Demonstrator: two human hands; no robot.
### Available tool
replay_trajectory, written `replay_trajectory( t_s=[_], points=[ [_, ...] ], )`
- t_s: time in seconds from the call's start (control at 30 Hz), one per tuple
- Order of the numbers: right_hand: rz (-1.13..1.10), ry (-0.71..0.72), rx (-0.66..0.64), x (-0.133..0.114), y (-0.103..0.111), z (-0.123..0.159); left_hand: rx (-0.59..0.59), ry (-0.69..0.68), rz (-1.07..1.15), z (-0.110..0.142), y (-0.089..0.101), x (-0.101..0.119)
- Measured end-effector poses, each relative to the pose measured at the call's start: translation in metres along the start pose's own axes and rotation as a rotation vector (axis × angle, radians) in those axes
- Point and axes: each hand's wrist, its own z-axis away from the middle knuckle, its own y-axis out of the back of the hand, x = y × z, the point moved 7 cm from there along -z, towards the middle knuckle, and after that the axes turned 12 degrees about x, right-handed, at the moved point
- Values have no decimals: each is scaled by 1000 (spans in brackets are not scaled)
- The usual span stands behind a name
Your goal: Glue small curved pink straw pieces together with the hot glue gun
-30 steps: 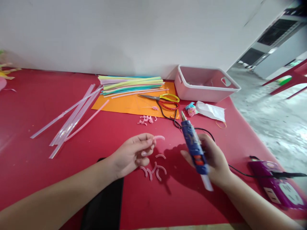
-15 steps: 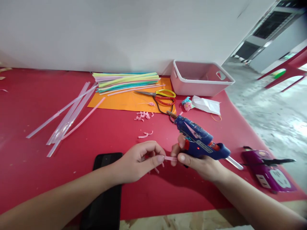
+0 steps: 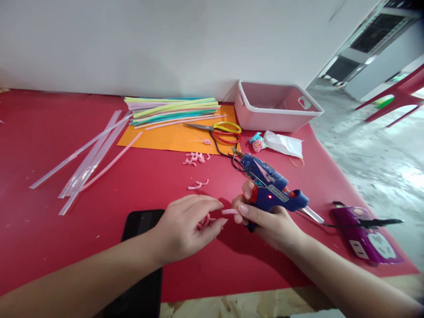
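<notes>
My right hand (image 3: 265,216) is wrapped round the handle of a blue glue gun (image 3: 265,176), whose nozzle points to the upper left and whose red light glows. Between its thumb and forefinger it also pinches a short pink pipe cleaner piece (image 3: 229,212). My left hand (image 3: 188,223) curls round several more pink pipe cleaner pieces (image 3: 206,221), partly hidden in the palm; its thumb and forefinger tips are apart, close to the pinched piece. Beyond the hands lie a bent pink piece (image 3: 198,185) and a small pile of cut pink pieces (image 3: 195,158).
Clear glue sticks (image 3: 96,159) lie at left. Behind are coloured pipe cleaners (image 3: 175,110) on an orange sheet (image 3: 149,142), scissors (image 3: 221,130) and a pink basket (image 3: 274,110). A black phone (image 3: 142,269) lies under my left forearm; a purple power strip (image 3: 367,238) sits at right.
My left thumb and forefinger have let go of the pink piece and spread apart. My right hand keeps the piece and has moved slightly left with the glue gun.
</notes>
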Motion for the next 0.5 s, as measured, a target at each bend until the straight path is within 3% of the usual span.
replay_trajectory(
  t_s=[0.13, 0.5],
  points=[
    [4, -1, -29, -1, -3, 2, 78, -93, -67, 0, 4, 6],
    [23, -1, -29, 0, -6, 2, 126, -104, -39, -3, 7, 5]
  ],
)
